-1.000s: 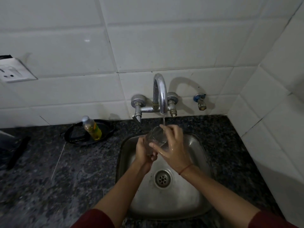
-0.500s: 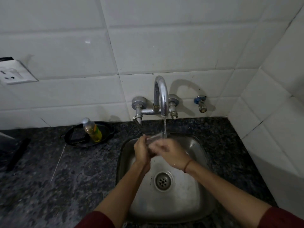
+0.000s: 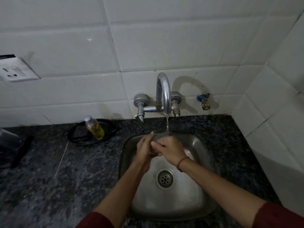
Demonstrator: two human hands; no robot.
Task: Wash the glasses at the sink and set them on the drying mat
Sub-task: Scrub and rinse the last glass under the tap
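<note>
A clear glass is over the steel sink, right under the thin stream from the chrome tap. Only its far edge shows; my hands hide the rest. My left hand holds the glass from the left, with the fingers pointing up along its side. My right hand is wrapped over the glass from the right, its fingers lying across my left hand. Water lands where my right hand meets the glass. No drying mat is in view.
A small bottle of yellow liquid stands in a black dish on the dark granite counter, left of the sink. A dark object lies at the far left. White tiled walls stand behind and to the right, with a socket.
Both hands have lowered a little into the basin and closed tighter around the glass, which was tilted up and plainly visible a second ago. The water keeps running.
</note>
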